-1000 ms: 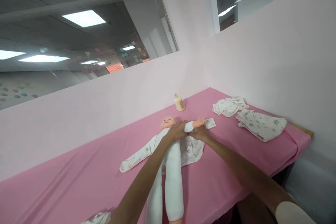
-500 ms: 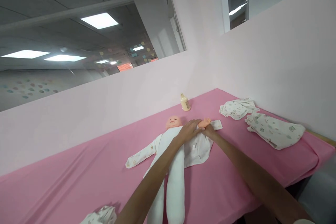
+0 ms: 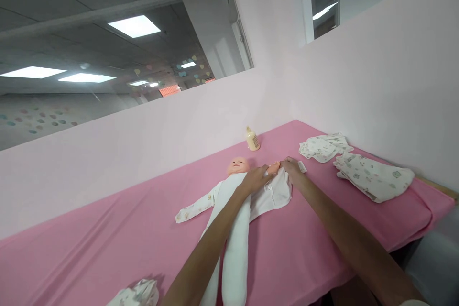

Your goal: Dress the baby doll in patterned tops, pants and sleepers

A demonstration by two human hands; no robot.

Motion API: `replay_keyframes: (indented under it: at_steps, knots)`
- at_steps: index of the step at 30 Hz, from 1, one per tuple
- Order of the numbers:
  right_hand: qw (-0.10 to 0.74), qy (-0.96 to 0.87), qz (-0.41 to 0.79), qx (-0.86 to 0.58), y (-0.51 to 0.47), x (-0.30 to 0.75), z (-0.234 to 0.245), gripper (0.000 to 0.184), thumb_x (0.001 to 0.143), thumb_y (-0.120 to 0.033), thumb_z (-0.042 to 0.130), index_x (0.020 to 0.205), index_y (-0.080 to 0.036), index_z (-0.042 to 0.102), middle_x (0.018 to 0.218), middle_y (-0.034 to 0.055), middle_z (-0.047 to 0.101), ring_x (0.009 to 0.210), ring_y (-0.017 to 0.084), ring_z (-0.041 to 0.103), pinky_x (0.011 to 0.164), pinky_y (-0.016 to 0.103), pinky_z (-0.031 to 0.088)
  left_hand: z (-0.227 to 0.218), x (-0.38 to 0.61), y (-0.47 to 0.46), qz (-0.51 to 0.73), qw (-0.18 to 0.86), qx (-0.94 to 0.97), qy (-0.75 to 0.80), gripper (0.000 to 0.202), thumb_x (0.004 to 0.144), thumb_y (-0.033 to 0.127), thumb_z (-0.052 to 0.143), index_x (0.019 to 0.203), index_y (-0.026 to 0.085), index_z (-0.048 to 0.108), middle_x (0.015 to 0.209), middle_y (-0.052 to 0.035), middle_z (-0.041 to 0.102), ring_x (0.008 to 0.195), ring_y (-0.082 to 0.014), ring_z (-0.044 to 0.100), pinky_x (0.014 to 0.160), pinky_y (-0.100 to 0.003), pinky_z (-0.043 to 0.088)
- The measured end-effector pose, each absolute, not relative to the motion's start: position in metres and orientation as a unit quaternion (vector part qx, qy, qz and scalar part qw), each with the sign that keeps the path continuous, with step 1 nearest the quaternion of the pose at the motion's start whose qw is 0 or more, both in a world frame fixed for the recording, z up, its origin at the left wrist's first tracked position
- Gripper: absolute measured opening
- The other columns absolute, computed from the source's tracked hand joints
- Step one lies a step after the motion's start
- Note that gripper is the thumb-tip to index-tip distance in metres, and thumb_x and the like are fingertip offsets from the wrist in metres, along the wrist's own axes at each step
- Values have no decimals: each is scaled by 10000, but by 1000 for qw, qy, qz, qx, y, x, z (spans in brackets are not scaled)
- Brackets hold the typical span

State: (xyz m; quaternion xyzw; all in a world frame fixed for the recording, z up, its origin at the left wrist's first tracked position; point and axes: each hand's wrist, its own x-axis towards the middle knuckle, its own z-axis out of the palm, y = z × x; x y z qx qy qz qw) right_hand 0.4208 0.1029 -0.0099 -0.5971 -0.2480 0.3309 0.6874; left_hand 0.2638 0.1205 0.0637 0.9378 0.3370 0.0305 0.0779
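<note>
A baby doll (image 3: 237, 166) in a white body lies face up on the pink table (image 3: 107, 244), on top of an opened patterned sleepsuit (image 3: 267, 196). My left hand (image 3: 257, 178) is closed on the doll's upper arm, close to its shoulder. My right hand (image 3: 292, 168) pinches the sleepsuit's sleeve just beyond the doll's small bare hand (image 3: 273, 167). The sleepsuit's other sleeve (image 3: 193, 209) lies flat to the left. The doll's white legs (image 3: 234, 258) run toward me under my left forearm.
A small cream bottle (image 3: 253, 139) stands by the back wall. Two folded patterned garments (image 3: 373, 175) lie at the right, near the corner. Another crumpled cloth (image 3: 138, 294) sits at the near left edge. Pink walls close the table at back and right.
My right hand has moved from under the doll's forearm out to the sleeve's cuff end. The left hand slid slightly along the doll's arm. The camera shifted a little.
</note>
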Motion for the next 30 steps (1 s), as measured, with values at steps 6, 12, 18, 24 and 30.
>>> replay_keyframes:
  at_steps: [6, 12, 18, 24, 30]
  knots:
    - [704, -298, 227, -603, 92, 419, 1, 197, 579, -146, 482, 591, -221, 300, 567, -83, 295, 551, 100, 292, 524, 241, 248, 62, 266, 123, -18, 95, 942, 321, 444, 915, 508, 366, 1134, 197, 596, 1094, -98, 687, 948, -276, 635, 700, -308, 410]
    - [651, -414, 56, -634, 86, 406, 5, 183, 641, -160, 435, 625, -232, 268, 619, -55, 326, 592, 133, 321, 569, 272, 245, 58, 272, 132, -24, 102, 928, 357, 451, 918, 513, 355, 1089, 175, 601, 1096, -117, 682, 984, -287, 633, 759, -335, 454]
    - [610, -491, 49, -620, 82, 396, 0, 102, 680, -217, 463, 682, -232, 361, 719, -25, 467, 665, 162, 424, 607, 271, 304, 53, 276, 137, 14, 116, 924, 364, 414, 920, 461, 397, 1127, 143, 564, 1191, -148, 644, 1046, -279, 619, 818, -350, 476]
    - [561, -401, 100, -718, 76, 397, -1, 87, 737, -230, 463, 811, -225, 510, 862, 26, 552, 726, 182, 487, 656, 282, 328, 61, 261, 135, -16, 132, 943, 305, 567, 814, 344, 584, 1337, 172, 454, 1354, -107, 566, 1187, -263, 562, 953, -344, 456]
    - [592, -482, 141, -630, 72, 371, -2, 91, 747, -212, 455, 826, -229, 496, 789, 8, 595, 768, 201, 542, 690, 290, 379, 63, 266, 137, -62, 3, 929, 364, 303, 863, 257, 512, 1131, 135, 584, 1221, -153, 628, 1083, -309, 614, 882, -400, 484]
